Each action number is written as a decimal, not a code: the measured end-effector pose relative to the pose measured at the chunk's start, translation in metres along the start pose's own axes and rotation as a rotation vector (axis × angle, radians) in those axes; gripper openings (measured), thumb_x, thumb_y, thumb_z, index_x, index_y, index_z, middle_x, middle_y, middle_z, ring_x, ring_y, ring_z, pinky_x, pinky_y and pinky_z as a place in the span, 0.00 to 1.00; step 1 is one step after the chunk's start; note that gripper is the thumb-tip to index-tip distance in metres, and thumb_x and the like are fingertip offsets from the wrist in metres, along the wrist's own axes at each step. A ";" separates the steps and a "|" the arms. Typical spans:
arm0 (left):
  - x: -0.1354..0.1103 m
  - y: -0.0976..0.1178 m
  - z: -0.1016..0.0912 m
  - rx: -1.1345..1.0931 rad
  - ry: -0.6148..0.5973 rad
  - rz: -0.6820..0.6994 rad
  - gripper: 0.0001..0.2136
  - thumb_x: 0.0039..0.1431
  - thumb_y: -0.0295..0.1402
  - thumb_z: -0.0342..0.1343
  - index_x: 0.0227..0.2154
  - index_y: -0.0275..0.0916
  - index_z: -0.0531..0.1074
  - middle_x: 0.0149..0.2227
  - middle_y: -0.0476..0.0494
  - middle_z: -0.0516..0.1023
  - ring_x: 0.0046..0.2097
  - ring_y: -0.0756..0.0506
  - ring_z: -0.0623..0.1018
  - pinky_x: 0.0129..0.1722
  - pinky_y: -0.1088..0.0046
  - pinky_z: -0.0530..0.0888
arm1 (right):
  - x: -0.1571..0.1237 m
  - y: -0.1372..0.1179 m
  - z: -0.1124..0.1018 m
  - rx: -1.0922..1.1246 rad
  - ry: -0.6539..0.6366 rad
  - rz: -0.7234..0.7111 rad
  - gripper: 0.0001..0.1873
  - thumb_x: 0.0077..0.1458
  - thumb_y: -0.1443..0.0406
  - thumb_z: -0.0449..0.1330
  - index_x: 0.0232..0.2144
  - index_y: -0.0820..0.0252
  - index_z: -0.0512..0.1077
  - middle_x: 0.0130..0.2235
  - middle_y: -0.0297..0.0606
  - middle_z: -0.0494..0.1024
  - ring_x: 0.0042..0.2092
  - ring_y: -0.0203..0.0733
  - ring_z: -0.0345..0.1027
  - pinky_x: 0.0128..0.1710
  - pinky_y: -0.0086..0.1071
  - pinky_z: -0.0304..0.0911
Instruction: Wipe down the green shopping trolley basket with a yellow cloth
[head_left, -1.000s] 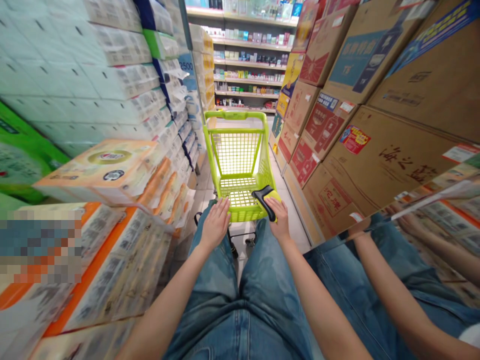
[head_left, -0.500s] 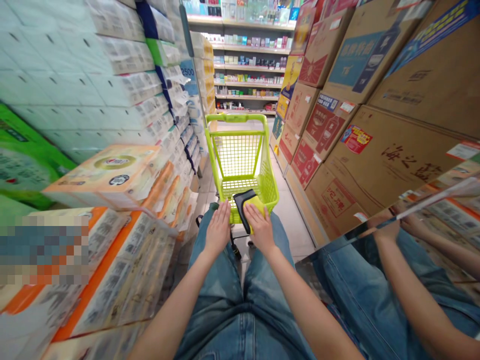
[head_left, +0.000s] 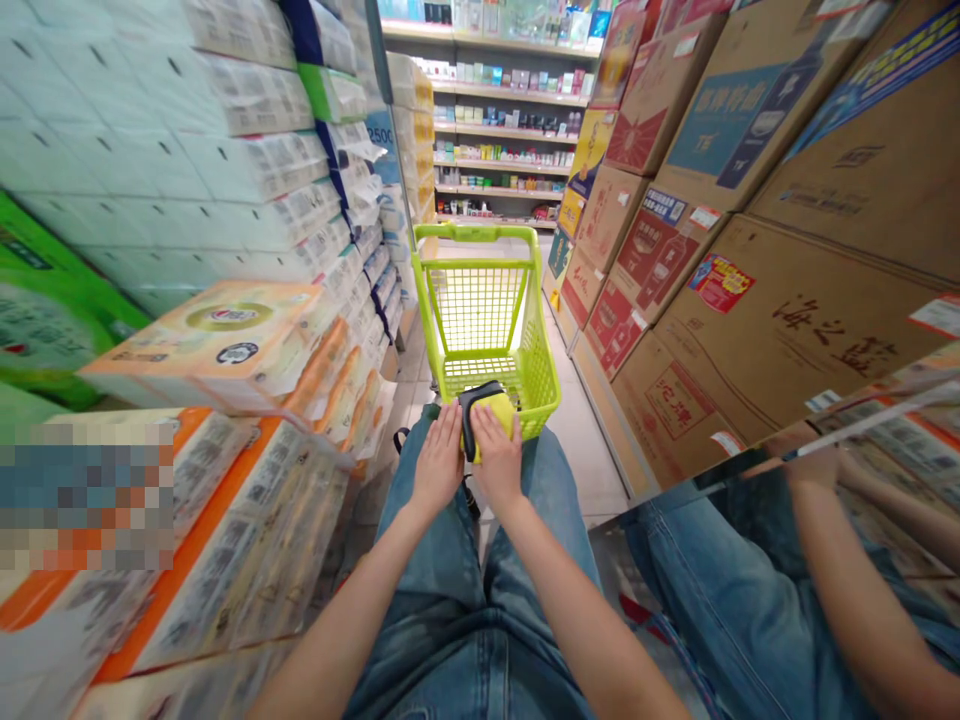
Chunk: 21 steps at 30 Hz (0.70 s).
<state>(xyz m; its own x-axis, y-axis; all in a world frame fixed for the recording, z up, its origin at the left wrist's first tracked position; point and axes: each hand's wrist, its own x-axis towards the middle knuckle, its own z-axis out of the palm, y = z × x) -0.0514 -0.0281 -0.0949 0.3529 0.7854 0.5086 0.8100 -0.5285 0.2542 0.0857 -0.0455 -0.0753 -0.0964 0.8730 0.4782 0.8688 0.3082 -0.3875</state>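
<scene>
My right hand (head_left: pixel 496 460) lies over a small yellow object with a black curved edge (head_left: pixel 501 402), its fingers stretched across the yellow face. What kind of thing it is I cannot make out, and its underside is hidden. Against its black edge rests my left hand (head_left: pixel 439 458), with straight fingers side by side and the palm down. Both hands are above my knees, at the near end of a lime-green plastic shopping cart (head_left: pixel 550 365). The cart's grid basket shows no goods in the visible part.
Stacked tissue packs (head_left: pixel 217 325) crowd the left side. Liquor cartons (head_left: pixel 780 310) form a wall on the right, above a slanted mirror (head_left: pixel 750 560) reflecting my arms and jeans. Shelves of small boxed goods (head_left: pixel 502 130) close off the far end of the aisle.
My right hand and the yellow object have shifted left, closing up to my left hand. The object has turned a little. My left hand and the cart stay nearly in place.
</scene>
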 end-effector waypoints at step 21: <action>0.000 0.000 0.004 -0.004 0.013 -0.008 0.39 0.56 0.18 0.43 0.69 0.37 0.35 0.70 0.37 0.48 0.71 0.41 0.47 0.67 0.54 0.57 | -0.001 0.018 -0.005 -0.015 0.056 0.051 0.39 0.46 0.78 0.49 0.63 0.62 0.61 0.63 0.42 0.66 0.66 0.41 0.55 0.70 0.46 0.29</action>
<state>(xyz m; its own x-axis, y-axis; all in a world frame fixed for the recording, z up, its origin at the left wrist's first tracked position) -0.0496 -0.0274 -0.0980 0.3404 0.7851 0.5174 0.8110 -0.5236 0.2610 0.1043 -0.0426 -0.0786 -0.0246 0.8648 0.5014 0.8792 0.2575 -0.4009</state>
